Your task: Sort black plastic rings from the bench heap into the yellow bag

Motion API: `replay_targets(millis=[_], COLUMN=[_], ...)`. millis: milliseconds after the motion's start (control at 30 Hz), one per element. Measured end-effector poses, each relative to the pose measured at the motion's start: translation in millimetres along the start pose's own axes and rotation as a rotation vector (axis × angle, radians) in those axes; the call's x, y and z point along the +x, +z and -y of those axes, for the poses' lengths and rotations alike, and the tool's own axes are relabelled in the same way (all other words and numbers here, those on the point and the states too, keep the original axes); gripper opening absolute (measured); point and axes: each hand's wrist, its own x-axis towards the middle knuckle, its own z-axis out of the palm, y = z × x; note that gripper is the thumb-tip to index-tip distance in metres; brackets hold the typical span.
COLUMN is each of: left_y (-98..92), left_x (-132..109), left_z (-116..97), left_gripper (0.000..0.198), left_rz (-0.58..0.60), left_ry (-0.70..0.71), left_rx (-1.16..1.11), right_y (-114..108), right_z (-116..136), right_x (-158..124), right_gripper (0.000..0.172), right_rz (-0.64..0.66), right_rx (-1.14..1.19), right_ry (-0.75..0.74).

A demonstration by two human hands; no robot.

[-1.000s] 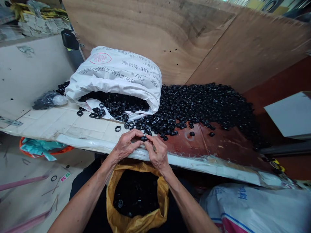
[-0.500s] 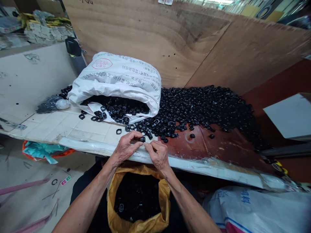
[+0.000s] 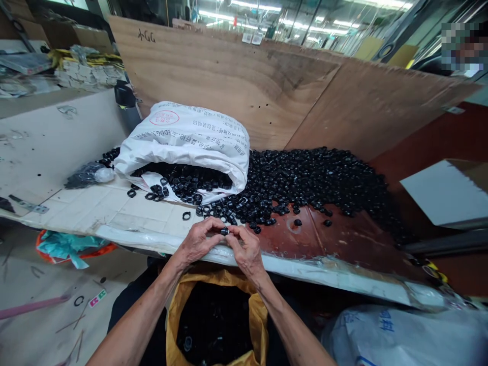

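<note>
Between my two hands, above the table's front edge, is a small black ring-shaped plastic part (image 3: 224, 231). My left hand (image 3: 200, 239) pinches it from the left with thumb and forefinger. From the right, the fingertips of my right hand (image 3: 245, 247) close on the same part. Just beyond my fingers lie loose black rings (image 3: 186, 215), spilling from the mouth of a white woven sack (image 3: 183, 137). Below my wrists stands an open yellow bag (image 3: 173, 325) with many black parts inside.
A large heap of black caps (image 3: 324, 178) spreads right of the sack against a plywood board (image 3: 229, 76). A white box (image 3: 442, 193) stands at the right. An orange-rimmed basket (image 3: 46, 254) sits below left, and a filled white sack (image 3: 400, 335) below right.
The view has tilted up, showing more beyond the board. My right fingers have unfolded and moved in against the small black part, which my left hand still pinches.
</note>
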Motion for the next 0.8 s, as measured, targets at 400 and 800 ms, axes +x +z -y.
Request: replay_targets(millis=[400, 800], left_y=[-16.9, 38.2], left_x=[-56.7, 24.3], left_z=[-39.9, -3.6], left_gripper=[0.004, 0.038], left_rz=[0.227, 0.096], left_ry=[-0.261, -0.117], left_rx=[0.138, 0.666], right_y=[-17.3, -27.6], right_z=[14.2, -42.5], right_x=[-23.0, -7.9], right_gripper=[0.027, 0.026], right_rz=[0.142, -0.057], right_rx=[-0.105, -0.536], right_ry=[0.313, 0.020])
